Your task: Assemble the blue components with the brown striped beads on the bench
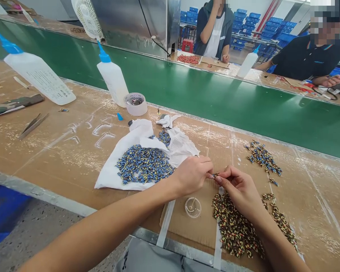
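My left hand [195,173] is closed in a pinch over the cardboard, its fingertips almost meeting those of my right hand [239,187]. Between them is a tiny dark-and-yellow piece [216,175], pinched from both sides; its exact shape is too small to tell. Left of my hands, a heap of small blue-and-yellow pieces [143,162] lies on a white cloth [109,175]. Below my right hand spreads a pile of small dark, yellow and red curved pieces [235,230]. A clear little cup [193,207] with a thin stick in it stands below my left hand.
Finished-looking blue-and-dark pieces [263,156] lie at the right. White bottles with blue nozzles [42,77] [112,81], a tape roll [136,104] and tweezers [33,125] are at the left. Beyond runs a green conveyor belt [187,90]; two people sit across it.
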Demonstrator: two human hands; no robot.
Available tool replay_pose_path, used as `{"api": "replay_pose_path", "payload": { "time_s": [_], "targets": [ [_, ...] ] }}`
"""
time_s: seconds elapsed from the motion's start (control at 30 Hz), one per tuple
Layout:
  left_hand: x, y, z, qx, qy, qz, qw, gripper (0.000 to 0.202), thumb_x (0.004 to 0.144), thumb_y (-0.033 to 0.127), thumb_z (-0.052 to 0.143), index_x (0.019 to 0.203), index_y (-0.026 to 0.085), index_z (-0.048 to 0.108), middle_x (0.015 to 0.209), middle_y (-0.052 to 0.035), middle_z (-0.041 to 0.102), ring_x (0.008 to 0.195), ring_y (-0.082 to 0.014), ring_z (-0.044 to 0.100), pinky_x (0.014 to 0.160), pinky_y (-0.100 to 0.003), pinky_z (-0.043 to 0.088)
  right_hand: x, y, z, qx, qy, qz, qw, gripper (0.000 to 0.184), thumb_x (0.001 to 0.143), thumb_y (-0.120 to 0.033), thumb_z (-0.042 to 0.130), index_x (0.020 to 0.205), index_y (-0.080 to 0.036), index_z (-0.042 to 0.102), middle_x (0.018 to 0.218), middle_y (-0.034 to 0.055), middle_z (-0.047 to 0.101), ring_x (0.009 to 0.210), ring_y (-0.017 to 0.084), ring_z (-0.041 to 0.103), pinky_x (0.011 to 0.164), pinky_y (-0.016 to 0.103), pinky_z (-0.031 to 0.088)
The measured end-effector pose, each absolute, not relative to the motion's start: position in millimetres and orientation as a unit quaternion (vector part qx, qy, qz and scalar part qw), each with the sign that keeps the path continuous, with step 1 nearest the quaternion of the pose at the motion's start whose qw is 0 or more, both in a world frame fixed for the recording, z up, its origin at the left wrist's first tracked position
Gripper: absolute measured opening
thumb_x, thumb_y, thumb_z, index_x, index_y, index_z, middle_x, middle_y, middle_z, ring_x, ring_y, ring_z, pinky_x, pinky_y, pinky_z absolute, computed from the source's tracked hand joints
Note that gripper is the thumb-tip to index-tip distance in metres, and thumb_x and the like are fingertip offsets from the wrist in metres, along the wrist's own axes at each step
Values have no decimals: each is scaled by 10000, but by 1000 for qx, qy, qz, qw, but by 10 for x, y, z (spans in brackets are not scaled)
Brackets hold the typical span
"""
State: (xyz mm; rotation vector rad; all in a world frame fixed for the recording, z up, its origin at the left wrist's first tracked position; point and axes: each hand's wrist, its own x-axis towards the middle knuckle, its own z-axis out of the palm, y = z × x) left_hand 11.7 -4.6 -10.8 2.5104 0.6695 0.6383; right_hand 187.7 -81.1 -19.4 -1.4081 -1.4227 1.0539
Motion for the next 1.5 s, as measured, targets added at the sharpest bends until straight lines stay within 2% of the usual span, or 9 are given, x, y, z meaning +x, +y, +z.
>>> {"api": "replay_pose_path", "payload": {
  "time_s": [0.1, 0.37, 0.57, 0.73, 0.83, 0.93, 1.33, 1.5],
  "targets": [
    [117, -58, -88, 924, 244, 201, 215, 120, 828, 76, 512, 748, 144, 571, 753, -25, 584, 695, -148, 516, 614, -265, 371, 1890, -825, -212, -561, -577, 426, 413, 209, 870, -310, 607, 712, -195, 536, 682, -8, 520, 646, 143, 461, 592, 263, 372],
    [139, -84, -89, 938, 244, 145, 199, 139, 746, 7, 514, 764, 135, 564, 773, -38, 585, 717, -161, 530, 616, -274, 383, 1863, -820, -257, -558, -566, 463, 393, 253, 863, -358, 607, 706, -208, 479, 689, -6, 522, 650, 152, 470, 597, 271, 384],
    [140, -72, -115, 925, 241, 166, 242, 125, 795, 43, 518, 733, 143, 560, 739, -19, 566, 690, -149, 518, 604, -269, 373, 1881, -805, -288, -554, -551, 484, 393, 275, 842, -400, 633, 706, -209, 490, 699, 2, 547, 659, 158, 499, 600, 273, 412],
    [131, -49, -79, 900, 253, 215, 282, 112, 858, 102, 534, 769, 149, 583, 795, -18, 589, 767, -151, 542, 688, -271, 404, 1931, -796, -193, -567, -548, 452, 418, 213, 843, -376, 649, 752, -202, 567, 695, 4, 568, 645, 151, 516, 582, 261, 414],
    [118, -21, -60, 896, 247, 225, 293, 56, 891, 179, 559, 874, 153, 605, 869, -27, 602, 811, -154, 556, 729, -271, 419, 1960, -788, -139, -581, -541, 437, 423, 211, 833, -388, 666, 779, -196, 597, 729, 18, 606, 672, 158, 547, 616, 267, 437],
    [104, 18, -69, 896, 243, 222, 298, 118, 895, 218, 578, 989, 149, 604, 919, -39, 615, 840, -161, 567, 745, -271, 426, 1969, -781, -127, -591, -534, 429, 426, 226, 827, -406, 670, 785, -192, 608, 730, 18, 616, 673, 159, 558, 619, 269, 443],
    [130, 21, -118, 916, 214, 187, 284, 179, 923, 147, 448, 930, 150, 626, 805, -41, 617, 750, -162, 559, 665, -268, 387, 1913, -803, -79, -593, -522, 414, 452, 231, 802, -427, 694, 814, -204, 634, 789, 41, 682, 737, 189, 645, 676, 305, 555],
    [133, 37, -156, 917, 207, 191, 281, 169, 916, 126, 436, 875, 149, 599, 802, -36, 616, 747, -157, 546, 665, -262, 373, 1946, -783, -101, -590, -517, 434, 443, 229, 814, -415, 685, 874, -196, 655, 833, 52, 699, 738, 181, 648, 672, 293, 555]
  ]
}}
